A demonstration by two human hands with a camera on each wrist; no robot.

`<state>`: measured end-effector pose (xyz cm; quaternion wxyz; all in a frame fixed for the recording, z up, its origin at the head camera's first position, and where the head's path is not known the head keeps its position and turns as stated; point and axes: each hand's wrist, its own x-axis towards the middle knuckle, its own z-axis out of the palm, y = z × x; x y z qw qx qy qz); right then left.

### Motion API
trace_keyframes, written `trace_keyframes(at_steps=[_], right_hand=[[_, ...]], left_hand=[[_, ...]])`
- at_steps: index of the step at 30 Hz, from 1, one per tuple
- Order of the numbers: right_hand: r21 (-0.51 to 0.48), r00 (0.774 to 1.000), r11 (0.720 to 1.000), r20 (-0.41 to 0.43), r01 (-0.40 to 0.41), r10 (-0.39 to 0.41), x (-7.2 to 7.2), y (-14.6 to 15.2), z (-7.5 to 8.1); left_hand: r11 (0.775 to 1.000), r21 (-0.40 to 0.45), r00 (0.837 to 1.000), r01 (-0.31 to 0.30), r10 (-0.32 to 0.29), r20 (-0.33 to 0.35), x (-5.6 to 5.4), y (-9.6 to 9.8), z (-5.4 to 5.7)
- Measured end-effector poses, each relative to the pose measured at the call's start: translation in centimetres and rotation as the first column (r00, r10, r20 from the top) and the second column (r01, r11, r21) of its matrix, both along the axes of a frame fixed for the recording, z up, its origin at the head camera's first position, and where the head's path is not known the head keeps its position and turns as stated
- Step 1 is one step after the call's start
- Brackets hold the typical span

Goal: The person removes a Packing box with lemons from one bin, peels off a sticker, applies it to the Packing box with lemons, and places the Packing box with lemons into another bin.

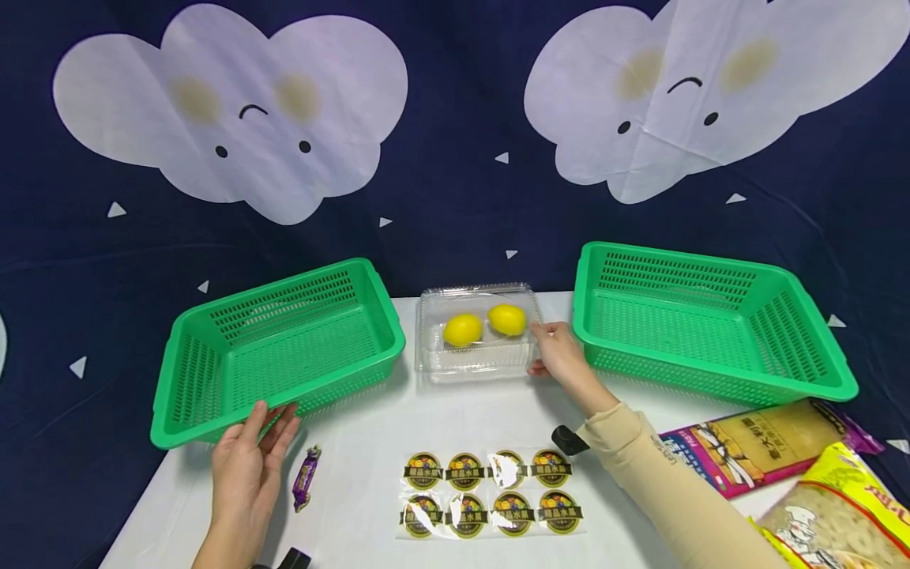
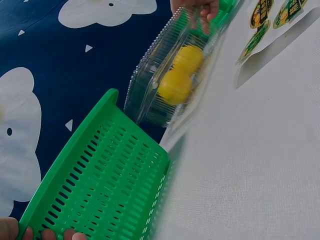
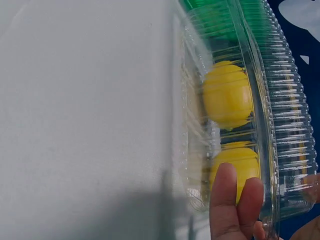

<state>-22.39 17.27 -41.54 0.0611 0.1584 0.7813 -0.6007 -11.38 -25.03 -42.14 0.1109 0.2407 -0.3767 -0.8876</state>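
Note:
A clear plastic clamshell box [image 1: 441, 359] with two lemons [image 1: 507, 320] inside stands at the back of the white table between two green baskets. My right hand [image 1: 562, 359] grips its right end; in the right wrist view two fingers [image 3: 223, 200] lie across its front, over one lemon. My left hand [image 1: 249, 462] holds the near rim of the left green basket [image 1: 298, 340], its fingertips [image 2: 48, 234] showing along the rim in the left wrist view. That basket has nothing in it.
The right green basket [image 1: 711, 371] stands beside my right hand. A pasta pack [image 1: 775, 446] and a yellow bag [image 1: 846, 514] lie at the right. A sheet of round fruit stickers [image 1: 490, 494] lies at the front, a purple-wrapped candy [image 1: 306, 478] near my left hand. A dark cloud-patterned curtain [image 1: 462, 95] hangs behind.

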Motion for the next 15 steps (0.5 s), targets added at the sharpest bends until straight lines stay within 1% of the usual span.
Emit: trace_keyframes(at_steps=[4, 9, 15], right_hand=[[-0.032, 1.000, 0.999, -0.008, 0.017, -0.017, 0.12, -0.06, -0.06], [-0.040, 1.000, 0.999, -0.009, 0.019, -0.020, 0.34, 0.01, -0.06], [0.085, 1.000, 0.996, -0.001, -0.016, 0.016, 0.62, 0.44, -0.06]], left_hand=[[1.000, -0.013, 1.000, -0.013, 0.014, 0.025, -0.11, 0.10, 0.04], [1.000, -0.016, 1.000, -0.009, 0.009, 0.028, -0.06, 0.09, 0.05], [0.999, -0.036, 1.000, 0.001, 0.000, 0.030, 0.01, 0.10, 0.00]])
